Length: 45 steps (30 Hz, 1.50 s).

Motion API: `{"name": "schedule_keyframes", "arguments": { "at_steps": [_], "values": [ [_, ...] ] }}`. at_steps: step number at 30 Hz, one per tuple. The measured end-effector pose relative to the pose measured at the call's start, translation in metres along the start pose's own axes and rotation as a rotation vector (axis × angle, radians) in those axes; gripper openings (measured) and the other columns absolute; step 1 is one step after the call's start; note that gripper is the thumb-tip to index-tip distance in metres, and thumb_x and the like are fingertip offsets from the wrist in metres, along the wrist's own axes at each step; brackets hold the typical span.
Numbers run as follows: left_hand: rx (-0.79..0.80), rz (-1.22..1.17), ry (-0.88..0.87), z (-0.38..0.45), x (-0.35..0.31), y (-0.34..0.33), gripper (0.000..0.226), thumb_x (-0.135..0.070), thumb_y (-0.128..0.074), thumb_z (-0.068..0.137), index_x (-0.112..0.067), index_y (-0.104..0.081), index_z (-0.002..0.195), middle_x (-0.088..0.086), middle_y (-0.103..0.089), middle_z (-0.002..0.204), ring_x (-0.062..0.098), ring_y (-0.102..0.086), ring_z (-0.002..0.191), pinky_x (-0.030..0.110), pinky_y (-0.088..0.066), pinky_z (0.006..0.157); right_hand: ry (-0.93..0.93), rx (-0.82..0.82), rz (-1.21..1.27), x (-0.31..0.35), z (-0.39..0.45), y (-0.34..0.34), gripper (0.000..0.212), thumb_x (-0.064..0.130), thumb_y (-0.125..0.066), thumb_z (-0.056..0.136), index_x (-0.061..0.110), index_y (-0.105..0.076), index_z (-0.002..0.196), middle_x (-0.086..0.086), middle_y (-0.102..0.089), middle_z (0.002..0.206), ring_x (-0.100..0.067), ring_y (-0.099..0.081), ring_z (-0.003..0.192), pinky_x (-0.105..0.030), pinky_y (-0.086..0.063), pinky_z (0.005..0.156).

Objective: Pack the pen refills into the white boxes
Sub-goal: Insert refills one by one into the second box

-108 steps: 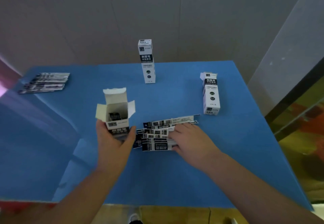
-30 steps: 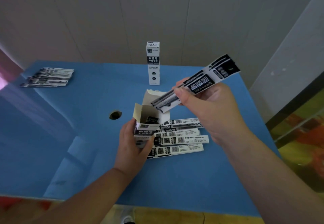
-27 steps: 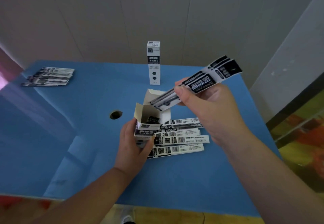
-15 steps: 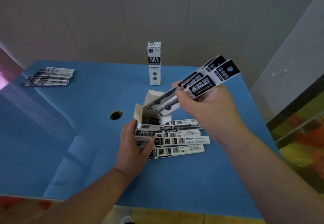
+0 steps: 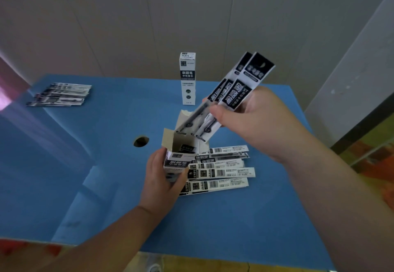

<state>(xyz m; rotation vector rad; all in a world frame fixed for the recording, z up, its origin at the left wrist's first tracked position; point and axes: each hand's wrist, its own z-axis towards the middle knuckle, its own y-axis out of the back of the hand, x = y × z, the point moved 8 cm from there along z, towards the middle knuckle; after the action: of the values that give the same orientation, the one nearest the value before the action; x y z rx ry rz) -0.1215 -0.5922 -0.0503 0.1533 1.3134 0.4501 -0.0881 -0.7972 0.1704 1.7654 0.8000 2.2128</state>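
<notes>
Since a moment earlier, the right hand (image 5: 251, 120) had tilted its two gripped black-and-white sleeved pen refills (image 5: 230, 95) steeper, lower ends at the mouth of the open white cardboard box (image 5: 181, 154), which the left hand (image 5: 162, 182) clasped upright.

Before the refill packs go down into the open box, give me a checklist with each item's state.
1. Open box gripped by the left hand: ok.
2. Box flaps folded back, mouth unobstructed: ok.
3. Refill packs pinched in the right hand: ok.
4. Lower ends of the packs at the mouth: ok, just above the opening.
5. Packs lined up with the box: not ok, they are tilted and fanned apart at the top.
6. Room left inside the box: cannot tell; something dark shows inside.
</notes>
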Motion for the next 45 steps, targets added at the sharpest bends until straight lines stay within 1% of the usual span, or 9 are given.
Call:
{"name": "schedule_keyframes", "arguments": {
  "at_steps": [3, 7, 14, 18, 24, 29, 31, 32, 45],
  "values": [
    [-0.005, -0.013, 0.006, 0.0, 0.0, 0.0, 0.06, -0.042, -0.073, 0.088, -0.022, -0.044, 0.137, 0.012, -0.056, 0.131, 0.038, -0.06, 0.125, 0.063, -0.054, 0.1, 0.013, 0.003, -0.054, 0.002, 0.003, 0.004, 0.03, 0.037, -0.064, 0.092, 0.007, -0.065, 0.087, -0.011, -0.057, 0.061, -0.027, -0.048, 0.05, -0.038, -0.041, 0.048],
    [0.006, 0.001, 0.014, 0.0, 0.0, -0.001, 0.065, -0.045, -0.072, 0.088, -0.014, -0.044, 0.137, 0.013, -0.055, 0.13, 0.037, -0.061, 0.123, 0.062, -0.054, 0.1, 0.009, -0.007, -0.093, 0.006, 0.001, 0.009, 0.036, 0.028, -0.064, 0.094, 0.002, -0.054, 0.072, 0.002, -0.037, 0.052, -0.009, -0.031, 0.041, -0.021, -0.026, 0.038],
    [0.009, 0.048, -0.038, -0.002, -0.006, -0.001, 0.069, -0.043, -0.069, 0.088, 0.0, -0.046, 0.137, 0.016, -0.052, 0.127, 0.038, -0.06, 0.12, 0.062, -0.055, 0.098, 0.057, 0.111, -0.244, 0.03, 0.013, -0.004, 0.033, 0.032, -0.06, 0.096, 0.002, -0.064, 0.083, -0.019, -0.061, 0.068, -0.024, -0.051, 0.053, -0.032, -0.042, 0.048],
    [-0.001, 0.053, -0.049, -0.001, -0.007, -0.001, 0.065, -0.044, -0.069, 0.088, -0.006, -0.045, 0.136, 0.013, -0.051, 0.127, 0.037, -0.06, 0.118, 0.063, -0.056, 0.095, 0.093, 0.113, -0.273, 0.036, 0.019, -0.011, 0.034, 0.025, -0.06, 0.096, 0.005, -0.054, 0.07, 0.001, -0.04, 0.051, -0.01, -0.035, 0.043, -0.02, -0.027, 0.038],
    [-0.009, 0.032, -0.038, 0.0, -0.004, 0.0, 0.062, -0.042, -0.07, 0.087, -0.017, -0.044, 0.137, 0.01, -0.052, 0.129, 0.035, -0.06, 0.12, 0.063, -0.056, 0.096, 0.02, 0.179, -0.192, 0.008, 0.017, -0.021, 0.025, 0.035, -0.067, 0.095, 0.014, -0.073, 0.085, 0.009, -0.062, 0.054, -0.011, -0.053, 0.044, -0.024, -0.044, 0.044],
    [-0.022, 0.043, -0.058, 0.0, -0.002, 0.0, 0.062, -0.046, -0.071, 0.088, -0.016, -0.044, 0.135, 0.012, -0.053, 0.127, 0.034, -0.061, 0.118, 0.062, -0.056, 0.094, -0.039, 0.234, -0.157, -0.016, 0.017, -0.033, 0.037, 0.037, -0.076, 0.088, 0.042, -0.065, 0.053, 0.02, -0.046, 0.036, 0.0, -0.046, 0.035, -0.01, -0.029, 0.036],
    [-0.027, 0.041, -0.048, 0.001, 0.002, 0.001, 0.063, -0.048, -0.072, 0.088, -0.018, -0.044, 0.136, 0.009, -0.055, 0.127, 0.033, -0.062, 0.118, 0.062, -0.057, 0.094, -0.05, 0.242, -0.107, -0.019, 0.014, -0.036, 0.01, 0.042, -0.082, 0.081, 0.038, -0.073, 0.085, 0.027, -0.062, 0.055, 0.01, -0.056, 0.05, -0.005, -0.036, 0.046],
    [-0.029, 0.032, -0.039, 0.001, 0.004, 0.001, 0.063, -0.047, -0.072, 0.088, -0.02, -0.044, 0.137, 0.008, -0.056, 0.127, 0.032, -0.063, 0.118, 0.061, -0.057, 0.094, -0.038, 0.224, -0.086, -0.021, 0.015, -0.034, 0.024, 0.044, -0.084, 0.077, 0.035, -0.071, 0.096, 0.024, -0.068, 0.069, 0.01, -0.06, 0.059, -0.006, -0.04, 0.053],
    [-0.064, -0.001, -0.041, 0.003, 0.014, 0.004, 0.064, -0.044, -0.076, 0.086, -0.042, -0.042, 0.141, 0.003, -0.055, 0.128, 0.033, -0.061, 0.119, 0.065, -0.057, 0.092, 0.219, 0.077, -0.11, -0.011, 0.008, -0.055, 0.01, 0.038, -0.074, 0.088, 0.034, -0.075, 0.097, 0.019, -0.071, 0.091, 0.001, -0.06, 0.079, -0.031, -0.054, 0.074]
  ]
}}
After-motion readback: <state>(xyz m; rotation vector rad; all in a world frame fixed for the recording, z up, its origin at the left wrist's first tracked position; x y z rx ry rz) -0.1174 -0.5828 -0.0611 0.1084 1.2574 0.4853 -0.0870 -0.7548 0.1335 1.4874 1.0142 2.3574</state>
